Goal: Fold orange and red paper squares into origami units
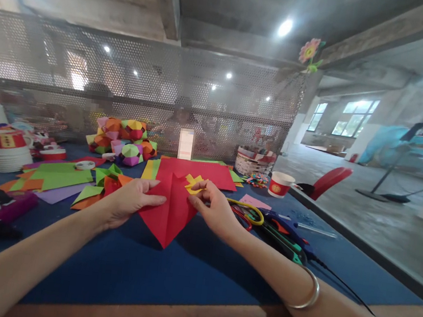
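A red paper sheet (171, 210), partly folded into a downward point, lies on the blue table (167, 271) in front of me. My left hand (129, 201) rests on its left edge, fingers stretched flat and pressing the paper. My right hand (215, 208) pinches the right flap of the same sheet between thumb and fingers. A small yellow folded piece (194, 183) lies just beyond my right fingers.
Loose coloured sheets (57, 178) lie at left, a red sheet stack (198, 171) behind. Paper balls (123, 140) stand at the back. Scissors (245, 214), a glue gun (287, 234), a red paper cup (280, 184) and a basket (254, 159) are at right. A perforated screen (139, 83) backs the table.
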A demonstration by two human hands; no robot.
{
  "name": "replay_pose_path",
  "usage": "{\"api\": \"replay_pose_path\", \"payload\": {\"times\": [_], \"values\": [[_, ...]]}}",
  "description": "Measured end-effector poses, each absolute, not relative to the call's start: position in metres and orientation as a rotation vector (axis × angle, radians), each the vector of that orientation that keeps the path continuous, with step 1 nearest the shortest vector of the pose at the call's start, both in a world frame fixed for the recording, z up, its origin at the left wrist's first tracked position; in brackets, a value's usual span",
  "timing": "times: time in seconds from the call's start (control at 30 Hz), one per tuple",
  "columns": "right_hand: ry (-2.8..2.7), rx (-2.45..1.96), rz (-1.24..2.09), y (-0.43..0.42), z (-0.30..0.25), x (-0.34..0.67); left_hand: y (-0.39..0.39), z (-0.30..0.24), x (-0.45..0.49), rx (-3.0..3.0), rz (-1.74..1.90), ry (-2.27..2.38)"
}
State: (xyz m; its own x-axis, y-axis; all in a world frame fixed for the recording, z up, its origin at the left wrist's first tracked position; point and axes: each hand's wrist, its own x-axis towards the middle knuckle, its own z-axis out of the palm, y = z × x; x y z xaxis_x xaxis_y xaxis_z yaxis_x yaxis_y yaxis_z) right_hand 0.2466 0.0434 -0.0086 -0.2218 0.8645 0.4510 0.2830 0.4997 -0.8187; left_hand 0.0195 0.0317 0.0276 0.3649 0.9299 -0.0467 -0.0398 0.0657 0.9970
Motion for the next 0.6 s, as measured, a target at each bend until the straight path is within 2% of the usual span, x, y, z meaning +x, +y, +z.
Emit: {"api": "replay_pose_path", "payload": {"times": [0.37, 0.5, 0.6], "values": [[-2.107, -0.865, 0.269, 0.017, 0.0, 0.245, 0.035, 0.024, 0.016, 1.289, 0.888, 0.892], [-2.432, -0.775, -0.178, 0.008, -0.003, 0.243, 0.035, 0.022, 0.02, 1.319, 0.907, 0.914], [-2.405, -0.764, -0.27, 0.014, -0.007, 0.245, 0.037, 0.018, 0.021, 1.378, 0.893, 0.939]]}}
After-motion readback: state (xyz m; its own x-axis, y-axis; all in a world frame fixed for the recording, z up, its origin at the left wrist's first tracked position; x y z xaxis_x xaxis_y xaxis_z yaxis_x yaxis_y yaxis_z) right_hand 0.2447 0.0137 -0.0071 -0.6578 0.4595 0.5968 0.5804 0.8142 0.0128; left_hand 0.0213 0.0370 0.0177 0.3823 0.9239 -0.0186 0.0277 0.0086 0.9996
